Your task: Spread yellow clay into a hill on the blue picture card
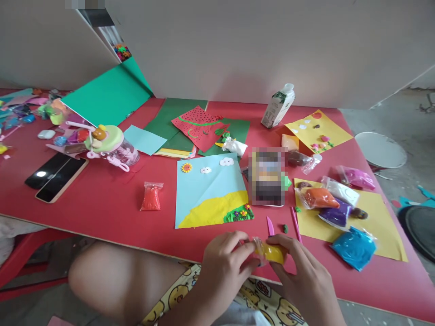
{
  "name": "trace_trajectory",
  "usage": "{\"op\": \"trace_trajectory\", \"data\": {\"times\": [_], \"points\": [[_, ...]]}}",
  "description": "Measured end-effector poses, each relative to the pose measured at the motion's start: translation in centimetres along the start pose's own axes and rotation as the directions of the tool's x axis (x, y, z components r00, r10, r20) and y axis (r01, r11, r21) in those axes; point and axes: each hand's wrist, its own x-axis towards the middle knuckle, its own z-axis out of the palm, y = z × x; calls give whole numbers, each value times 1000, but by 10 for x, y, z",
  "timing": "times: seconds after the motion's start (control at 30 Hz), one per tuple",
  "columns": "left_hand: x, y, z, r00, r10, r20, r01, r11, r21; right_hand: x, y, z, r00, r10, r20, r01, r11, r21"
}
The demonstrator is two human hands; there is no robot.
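A small clear bag of yellow modelling clay is held between my two hands at the table's front edge. My left hand pinches the loose plastic end of it. Around the clay-filled end are the fingers of my right hand. Just beyond my hands lie a pink plastic knife, a dark green clay lump and a thin pink stick. A light blue sheet bears a clay sun, clouds, a yellow hill and flowers.
A red clay bag lies left of the sheet, near a lidded cup and dark phones. Several clay bags, one blue, rest on yellow paper at right. A carton stands at the back.
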Motion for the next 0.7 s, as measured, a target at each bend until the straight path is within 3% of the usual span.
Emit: {"op": "trace_trajectory", "data": {"times": [0.1, 0.27, 0.37, 0.53, 0.7], "points": [[1, -2, -3, 1000, 2, 24, -3, 1000, 25, -5, 0, 2, 997, 56, 60, -59, 997, 54], [3, -8, -6, 994, -6, 106, 3, 1000, 21, -1, -5, 2, 995, -21, 102, 8, 991, 133], [1, -10, -8, 987, 54, 150, -62, 997, 50, 1, -3, 1, 992, -42, 121, 22, 987, 158], [-6, -6, -17, 985, 146, 94, -157, 980, 122, -5, 1, -5, 985, -37, 168, 12, 989, 150], [-4, -14, -47, 995, 94, -17, -93, 994, 54, -19, 20, -25, 989, 112, 97, -111, 994, -19]]}}
